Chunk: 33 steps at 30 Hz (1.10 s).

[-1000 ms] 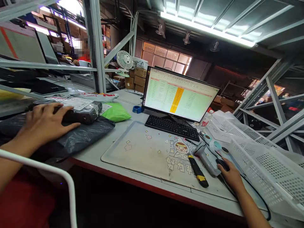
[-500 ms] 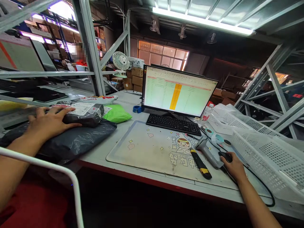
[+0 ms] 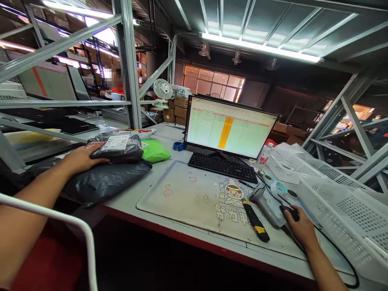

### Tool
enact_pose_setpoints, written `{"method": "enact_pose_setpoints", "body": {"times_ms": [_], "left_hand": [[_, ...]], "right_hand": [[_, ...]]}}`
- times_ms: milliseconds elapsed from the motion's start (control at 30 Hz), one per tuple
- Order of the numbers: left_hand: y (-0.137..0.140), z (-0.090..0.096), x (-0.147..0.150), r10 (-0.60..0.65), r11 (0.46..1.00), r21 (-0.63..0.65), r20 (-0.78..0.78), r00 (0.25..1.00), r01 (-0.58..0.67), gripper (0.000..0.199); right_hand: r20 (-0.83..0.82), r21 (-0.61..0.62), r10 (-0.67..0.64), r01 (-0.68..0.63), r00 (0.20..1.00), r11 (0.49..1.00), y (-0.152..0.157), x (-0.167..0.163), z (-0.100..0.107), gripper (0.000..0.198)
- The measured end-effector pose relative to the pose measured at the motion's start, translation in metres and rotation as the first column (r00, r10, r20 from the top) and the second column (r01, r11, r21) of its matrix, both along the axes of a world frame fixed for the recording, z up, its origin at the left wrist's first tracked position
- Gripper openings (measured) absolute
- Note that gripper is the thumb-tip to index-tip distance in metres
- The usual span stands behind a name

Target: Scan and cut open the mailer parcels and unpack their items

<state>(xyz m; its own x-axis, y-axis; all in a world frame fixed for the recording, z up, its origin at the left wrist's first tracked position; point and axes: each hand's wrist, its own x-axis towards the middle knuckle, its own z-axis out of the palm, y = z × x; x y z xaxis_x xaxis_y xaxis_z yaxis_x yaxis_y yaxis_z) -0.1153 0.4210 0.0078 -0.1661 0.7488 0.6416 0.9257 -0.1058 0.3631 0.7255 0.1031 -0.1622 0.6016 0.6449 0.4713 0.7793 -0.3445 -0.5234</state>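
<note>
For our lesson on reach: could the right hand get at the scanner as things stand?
Probably yes: the scanner lies beside the mouse under the right hand, and nothing covers it.

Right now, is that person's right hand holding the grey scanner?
No, the right hand is on the black mouse, while the grey scanner lies beside it on the mat.

At left, at least two dark parcels (image 3: pixel 106 180) and one green parcel (image 3: pixel 157 151) are counted; at right, one mouse (image 3: pixel 294 215), one scanner (image 3: pixel 268 208) and one knife (image 3: pixel 255 222); farther off, one keyboard (image 3: pixel 222 166) and three high-mounted fans (image 3: pixel 237 58)
</note>
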Motion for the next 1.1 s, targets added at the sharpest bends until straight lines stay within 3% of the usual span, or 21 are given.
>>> {"method": "enact_pose_setpoints", "body": {"times_ms": [67,100,167,233,300,400,500,600,667,767,900,967,1100], "left_hand": [[-0.001,-0.003,-0.005,-0.035,0.99,-0.138,-0.03,0.999,0.031,0.156],[-0.004,-0.003,-0.006,-0.019,0.989,-0.145,-0.031,0.999,0.014,0.154],[-0.02,-0.002,-0.002,0.038,0.999,-0.028,-0.015,0.999,-0.039,0.138],[-0.047,-0.001,0.016,0.008,0.991,0.132,-0.032,0.999,-0.004,0.116],[-0.084,-0.006,0.049,-0.148,0.951,0.257,-0.108,0.983,0.172,0.097],[-0.14,-0.035,0.122,-0.387,0.892,0.203,-0.117,0.915,0.404,0.072],[-0.18,-0.075,0.204,-0.586,0.809,0.033,-0.008,0.81,0.586,0.067],[-0.196,-0.105,0.265,-0.61,0.774,-0.142,0.092,0.787,0.617,0.073],[-0.197,-0.115,0.287,-0.608,0.749,-0.209,0.16,0.778,0.629,0.087],[-0.192,-0.119,0.295,-0.632,0.692,-0.214,0.283,0.721,0.69,0.102],[-0.188,-0.118,0.289,-0.646,0.63,-0.247,0.359,0.674,0.736,0.101],[-0.188,-0.117,0.288,-0.633,0.624,-0.29,0.357,0.687,0.726,0.101],[-0.187,-0.122,0.288,-0.687,0.592,-0.26,0.333,0.646,0.763,0.09]], "right_hand": [[0.013,0.025,-0.001,0.0,1.0,1.0,0.0,-0.002,-0.001,0.07],[0.02,0.032,0.002,-0.003,1.0,0.999,0.0,-0.002,-0.001,0.071],[0.047,0.059,0.006,-0.009,0.999,0.998,0.0,-0.001,0.002,0.073],[0.107,0.122,-0.006,-0.007,0.994,0.993,-0.002,-0.001,0.008,0.074],[0.198,0.2,-0.022,-0.019,0.98,0.98,-0.004,-0.007,0.018,0.07],[0.26,0.218,0.01,-0.069,0.965,0.974,-0.006,-0.029,0.033,0.056],[0.195,0.069,0.13,-0.146,0.972,0.987,-0.003,-0.061,0.042,0.052],[0.139,-0.168,0.2,-0.176,0.97,0.97,0.003,-0.094,0.048,0.057],[0.116,-0.321,0.176,-0.131,0.978,0.938,0.007,-0.111,0.054,0.06],[0.112,-0.499,0.129,-0.056,0.985,0.865,0.015,-0.127,0.064,0.064],[0.142,-0.614,0.116,-0.005,0.983,0.789,0.032,-0.138,0.074,0.06],[0.105,-0.61,0.087,-0.005,0.991,0.793,0.041,-0.14,0.078,0.052],[-0.212,-0.501,0.036,-0.14,0.977,0.854,0.051,-0.136,0.105,0.031]]}}
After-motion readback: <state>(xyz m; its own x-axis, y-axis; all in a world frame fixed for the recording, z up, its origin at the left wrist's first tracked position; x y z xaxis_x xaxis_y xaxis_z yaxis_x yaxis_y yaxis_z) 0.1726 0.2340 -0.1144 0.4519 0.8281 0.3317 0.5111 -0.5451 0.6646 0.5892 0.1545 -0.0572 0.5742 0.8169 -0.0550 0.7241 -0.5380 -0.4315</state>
